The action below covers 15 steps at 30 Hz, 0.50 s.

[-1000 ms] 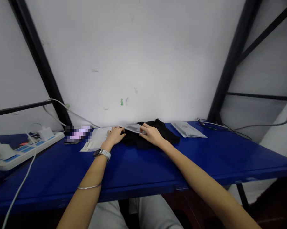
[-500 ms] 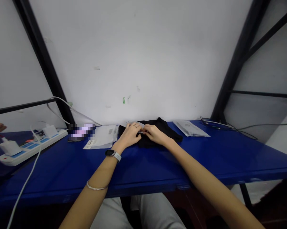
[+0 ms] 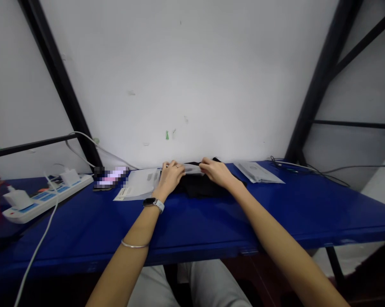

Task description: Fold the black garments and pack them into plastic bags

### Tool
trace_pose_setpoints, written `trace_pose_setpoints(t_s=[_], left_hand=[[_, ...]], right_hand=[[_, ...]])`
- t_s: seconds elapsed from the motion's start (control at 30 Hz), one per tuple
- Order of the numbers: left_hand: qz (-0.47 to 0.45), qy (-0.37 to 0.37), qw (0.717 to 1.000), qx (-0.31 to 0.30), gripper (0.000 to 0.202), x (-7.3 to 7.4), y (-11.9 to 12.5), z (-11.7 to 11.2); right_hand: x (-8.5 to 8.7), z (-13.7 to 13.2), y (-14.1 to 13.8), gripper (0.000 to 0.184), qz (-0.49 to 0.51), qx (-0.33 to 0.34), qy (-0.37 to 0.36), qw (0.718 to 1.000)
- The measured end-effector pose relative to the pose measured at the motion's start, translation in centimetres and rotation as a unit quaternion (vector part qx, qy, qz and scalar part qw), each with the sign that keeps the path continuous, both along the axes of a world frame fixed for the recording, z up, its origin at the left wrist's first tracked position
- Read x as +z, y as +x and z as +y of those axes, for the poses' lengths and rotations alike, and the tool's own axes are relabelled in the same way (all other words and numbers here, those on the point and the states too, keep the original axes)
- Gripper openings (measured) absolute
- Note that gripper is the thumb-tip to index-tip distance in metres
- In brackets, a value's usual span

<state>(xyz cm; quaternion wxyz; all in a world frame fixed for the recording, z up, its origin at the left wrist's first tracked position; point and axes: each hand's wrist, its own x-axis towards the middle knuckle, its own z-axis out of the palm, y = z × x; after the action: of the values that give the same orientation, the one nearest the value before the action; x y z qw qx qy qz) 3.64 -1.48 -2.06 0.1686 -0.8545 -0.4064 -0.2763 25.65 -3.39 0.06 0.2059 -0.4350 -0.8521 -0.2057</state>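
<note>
A white wall (image 3: 186,85) rises behind the blue metal worktop (image 3: 294,213), scuffed here and there, with a small green mark (image 3: 167,135) low down near the worktop. Black steel uprights (image 3: 56,94) slant up on either side, joined by thin black crossbars (image 3: 355,124). A dark leg (image 3: 333,266) drops to a dim brown floor (image 3: 371,277).

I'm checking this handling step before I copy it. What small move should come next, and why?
Probably draw the clear plastic bag further over the folded black cloth. The left hand and right hand both hold the bag's edge above the cloth, and most of the cloth lies uncovered on the blue table.
</note>
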Motion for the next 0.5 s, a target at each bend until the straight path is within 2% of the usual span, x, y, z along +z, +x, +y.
trace_pose_setpoints(t_s=[0.13,0.23,0.3,0.4,0.5], left_hand=[[-0.037,0.000,0.997,0.065,0.019,0.0,-1.8,0.9],[-0.054,0.006,0.996,0.074,0.020,-0.1,-2.5,1.1],[-0.058,0.011,0.996,0.074,0.021,-0.1,-2.4,1.0],[-0.069,0.012,0.994,0.078,0.020,-0.1,-2.0,0.8],[-0.070,0.006,0.995,0.076,0.020,-0.1,-1.6,0.6]], right_hand=[[0.2,0.9,2.9,0.017,0.023,-0.109,0.024,0.993],[0.0,1.3,4.4,0.018,0.041,-0.164,0.018,0.985],[-0.1,1.3,4.4,0.018,0.046,-0.178,0.018,0.983],[-0.2,0.9,3.2,0.017,0.057,-0.143,0.036,0.987],[-0.5,0.5,1.2,0.018,0.031,-0.043,0.035,0.998]])
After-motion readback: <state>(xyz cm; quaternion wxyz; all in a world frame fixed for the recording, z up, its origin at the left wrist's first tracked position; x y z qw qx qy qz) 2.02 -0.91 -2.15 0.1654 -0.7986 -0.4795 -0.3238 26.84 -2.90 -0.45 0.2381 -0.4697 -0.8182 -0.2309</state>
